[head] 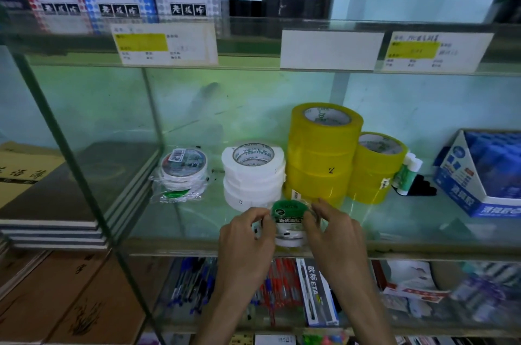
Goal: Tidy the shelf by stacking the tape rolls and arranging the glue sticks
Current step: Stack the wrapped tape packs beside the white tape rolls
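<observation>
Both my hands hold one wrapped pack of white tape rolls with a green label (287, 220) just above the front of the glass shelf (197, 220). My left hand (248, 229) grips its left side and my right hand (329, 227) grips its right side. Behind it stand a stack of white tape rolls (253, 175), a tall stack of yellow tape rolls (321, 153) and a shorter yellow stack (375, 168). Another wrapped pack of white tape (181, 175) lies to the left. Glue sticks (407, 172) lean behind the shorter yellow stack.
A blue display box (476, 172) stands at the shelf's right end. A glass divider (153, 119) bounds the compartment on the left, with notebooks (42, 189) beyond it. Price labels (165, 44) hang from the shelf above. Pens (197, 285) fill the shelf below.
</observation>
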Demonstrator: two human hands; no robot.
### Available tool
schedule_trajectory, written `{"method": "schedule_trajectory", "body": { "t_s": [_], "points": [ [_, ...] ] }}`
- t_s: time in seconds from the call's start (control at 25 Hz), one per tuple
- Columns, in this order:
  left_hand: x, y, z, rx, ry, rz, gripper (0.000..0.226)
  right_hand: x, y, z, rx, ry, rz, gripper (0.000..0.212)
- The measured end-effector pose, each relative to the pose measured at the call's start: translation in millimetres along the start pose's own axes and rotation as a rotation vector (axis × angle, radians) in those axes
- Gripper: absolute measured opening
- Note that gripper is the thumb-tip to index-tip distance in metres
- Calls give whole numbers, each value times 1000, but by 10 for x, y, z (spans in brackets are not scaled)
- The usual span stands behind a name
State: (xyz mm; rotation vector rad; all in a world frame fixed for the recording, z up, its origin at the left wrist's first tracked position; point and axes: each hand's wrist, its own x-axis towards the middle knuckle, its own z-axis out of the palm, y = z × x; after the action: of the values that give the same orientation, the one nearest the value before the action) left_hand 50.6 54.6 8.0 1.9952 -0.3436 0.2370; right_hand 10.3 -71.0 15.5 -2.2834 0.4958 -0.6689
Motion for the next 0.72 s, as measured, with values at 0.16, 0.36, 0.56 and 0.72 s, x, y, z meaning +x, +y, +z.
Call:
{"method": "schedule_trajectory", "body": {
  "t_s": [0.16,0.36,0.56,0.72],
  "points": [
    [-23,40,-11,4,-11,-17,15,4,17,40,-5,28,9,15],
    [-74,196,-26,-45,-37,-39,17,-25,-19,14,-10,16,-14,18],
    [-75,300,-89,-136,13,-25,27,-18,-171,-169,33,99,-66,19],
    [-33,371,-179,-215,83,20,27,16,-293,-201,74,132,-104,24]
  ]
}}
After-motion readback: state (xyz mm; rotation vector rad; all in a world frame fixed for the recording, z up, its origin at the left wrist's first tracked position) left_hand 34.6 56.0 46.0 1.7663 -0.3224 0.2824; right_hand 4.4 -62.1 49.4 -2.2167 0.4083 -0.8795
